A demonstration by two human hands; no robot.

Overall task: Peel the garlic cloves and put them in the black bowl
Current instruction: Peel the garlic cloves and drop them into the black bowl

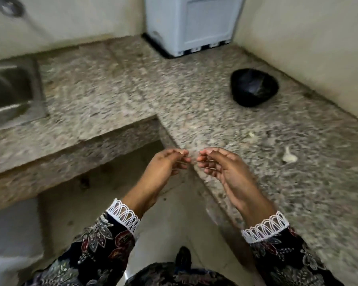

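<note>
Over the inner corner of the granite counter (pixel 116 83), seen from the head camera, the left hand (pixel 163 168) and right hand (pixel 221 168) meet fingertip to fingertip, fingers curled; blur hides what they pinch, if anything. One garlic clove (pixel 289 156) lies on the counter to the right, well apart from the black bowl (pixel 254 87) near the wall. A steel sink (pixel 10 89) sits far left.

At the upper right of the frame your bowl (pixel 254 87) was black, on a counter (pixel 116 83) speckled beige, grey and brown. Low in the frame your sleeves (pixel 103 242) were dark with red and grey flowers, edged in white looped lace. A white box (pixel 188 23) stood top centre.
</note>
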